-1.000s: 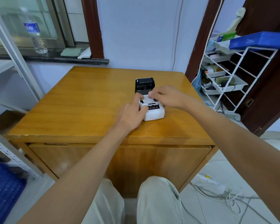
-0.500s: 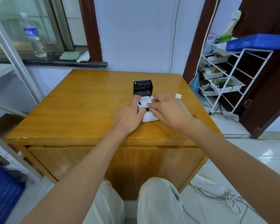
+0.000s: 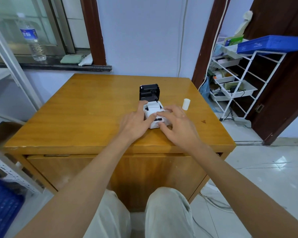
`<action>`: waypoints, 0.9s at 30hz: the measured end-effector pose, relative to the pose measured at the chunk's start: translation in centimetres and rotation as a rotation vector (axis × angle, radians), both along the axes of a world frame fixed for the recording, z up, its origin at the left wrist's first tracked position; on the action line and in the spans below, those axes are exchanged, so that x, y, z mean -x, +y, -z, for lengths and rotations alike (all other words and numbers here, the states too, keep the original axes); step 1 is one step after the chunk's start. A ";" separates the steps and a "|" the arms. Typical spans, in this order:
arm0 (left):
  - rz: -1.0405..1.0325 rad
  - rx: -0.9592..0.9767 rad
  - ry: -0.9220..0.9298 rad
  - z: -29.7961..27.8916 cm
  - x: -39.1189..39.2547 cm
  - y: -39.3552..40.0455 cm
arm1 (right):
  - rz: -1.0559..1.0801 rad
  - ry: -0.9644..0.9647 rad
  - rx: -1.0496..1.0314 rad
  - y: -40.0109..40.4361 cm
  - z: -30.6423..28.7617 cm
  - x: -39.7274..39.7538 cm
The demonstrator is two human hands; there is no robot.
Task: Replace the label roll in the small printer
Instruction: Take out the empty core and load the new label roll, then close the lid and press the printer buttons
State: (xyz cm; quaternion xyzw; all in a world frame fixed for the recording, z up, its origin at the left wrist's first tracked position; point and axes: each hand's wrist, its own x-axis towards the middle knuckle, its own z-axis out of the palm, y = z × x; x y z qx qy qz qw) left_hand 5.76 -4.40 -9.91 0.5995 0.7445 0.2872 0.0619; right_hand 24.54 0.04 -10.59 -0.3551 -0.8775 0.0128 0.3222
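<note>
A small white printer [image 3: 153, 125] sits near the middle of the wooden table [image 3: 79, 115], its black lid [image 3: 149, 92] standing open at the back. A white label roll [image 3: 153, 108] lies in the open bay. My left hand [image 3: 136, 123] grips the printer's left side, thumb on its top. My right hand [image 3: 176, 124] rests on the printer's right front, fingers spread, fingertips pressing on the paper end by the front slot. Another white label roll [image 3: 186, 104] stands alone on the table to the right.
A white wire rack [image 3: 244, 86] with trays and a blue crate [image 3: 270, 43] stands right of the table. A water bottle [image 3: 32, 38] is on the window sill at far left. Cables lie on the tiled floor at lower right.
My right hand has pulled back from over the roll bay to the printer's front, uncovering the roll in the bay and the spare roll on the table. My left hand stays on the printer.
</note>
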 end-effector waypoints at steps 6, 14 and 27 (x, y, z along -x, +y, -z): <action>-0.020 -0.004 0.022 0.1 0.0 0.3 | -0.110 0.238 0.318 0.9 0.4 -0.3; -0.030 -0.013 -0.038 0.3 0.2 0.5 | 0.147 0.259 0.046 2.6 -4.4 3.3; -0.087 -0.006 -0.196 0.1 0.4 0.7 | 0.062 -0.066 0.021 7.5 -7.8 5.8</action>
